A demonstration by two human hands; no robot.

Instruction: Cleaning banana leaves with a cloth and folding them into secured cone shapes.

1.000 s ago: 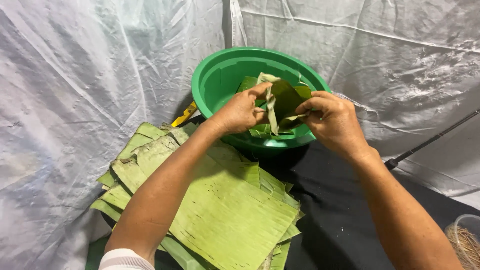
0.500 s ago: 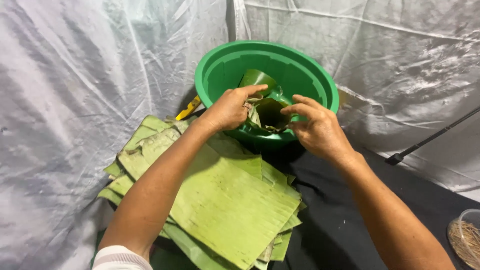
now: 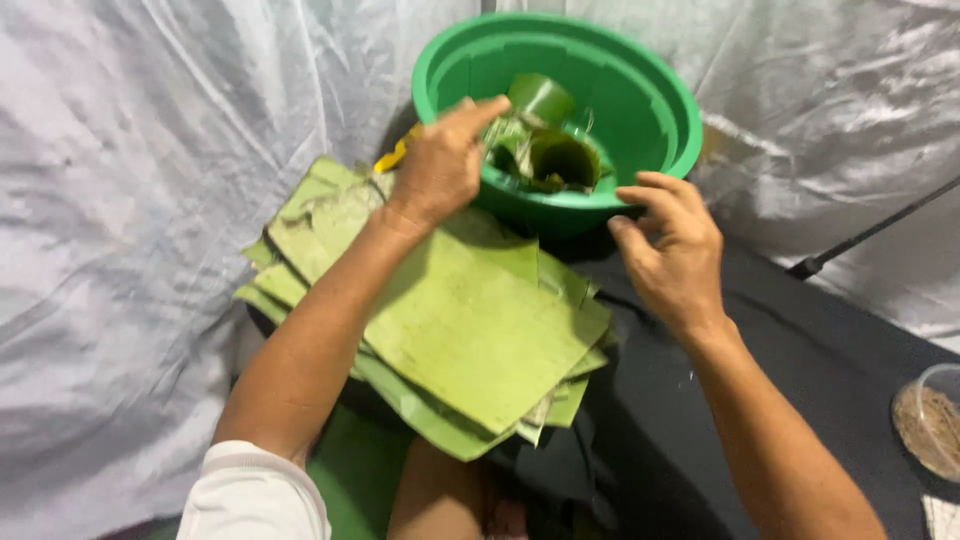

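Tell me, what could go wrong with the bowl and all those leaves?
The green bowl sits at the far end of the leaf stack, and the left hand is at its rim, so a push might tip it and spill the rolled leaves. The stack is uneven, with edges sticking out, so leaves might slide off. The right hand hovers close and could bump the bowl.

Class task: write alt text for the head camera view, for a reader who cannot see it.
A person's left hand reaches over the rim of a green plastic basin holding rolled banana leaf pieces, while the right hand hovers open just outside it. Below lies a stack of flat banana leaf sheets on dark cloth.
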